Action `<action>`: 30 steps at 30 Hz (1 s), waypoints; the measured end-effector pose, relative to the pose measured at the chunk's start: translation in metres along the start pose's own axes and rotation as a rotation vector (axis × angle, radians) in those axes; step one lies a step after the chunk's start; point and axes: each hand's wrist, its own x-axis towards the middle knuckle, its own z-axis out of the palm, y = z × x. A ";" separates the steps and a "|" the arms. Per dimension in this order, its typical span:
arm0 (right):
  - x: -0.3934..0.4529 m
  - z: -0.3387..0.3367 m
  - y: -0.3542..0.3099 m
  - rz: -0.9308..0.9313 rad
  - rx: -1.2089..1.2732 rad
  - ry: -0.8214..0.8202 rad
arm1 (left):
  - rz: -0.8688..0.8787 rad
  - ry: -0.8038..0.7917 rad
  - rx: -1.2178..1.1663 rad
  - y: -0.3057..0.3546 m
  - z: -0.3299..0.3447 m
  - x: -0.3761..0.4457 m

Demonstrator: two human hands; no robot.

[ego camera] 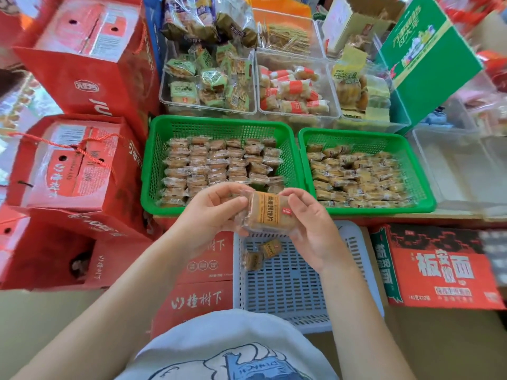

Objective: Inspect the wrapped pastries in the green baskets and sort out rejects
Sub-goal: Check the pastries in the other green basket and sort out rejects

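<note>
Both hands hold one wrapped pastry [265,212], a tan packet with a brown label strip, up in front of me. My left hand [211,212] pinches its left end and my right hand [312,229] grips its right end. Behind it, the left green basket [156,165] holds neat rows of wrapped pastries [219,163]. The right green basket [419,171] holds a looser heap of the same pastries [359,176]. Below my hands sits a pale blue-white basket [288,286] with two wrapped pastries [263,252] lying near its far left corner.
Red gift cartons [79,165] are stacked at the left. Clear tubs of other snacks [208,83] stand behind the green baskets, and a green carton [428,58] leans at the back right. A red noodle box [439,267] lies right of the pale basket.
</note>
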 end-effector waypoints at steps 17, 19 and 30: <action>-0.004 0.021 0.005 -0.223 -0.162 0.177 | 0.045 0.262 0.026 0.008 -0.004 -0.007; -0.002 0.023 0.005 -0.259 -0.258 0.253 | 0.075 0.285 0.017 0.008 -0.004 -0.007; -0.002 0.024 0.000 -0.491 -0.673 0.471 | 0.075 0.287 0.093 0.019 0.003 -0.008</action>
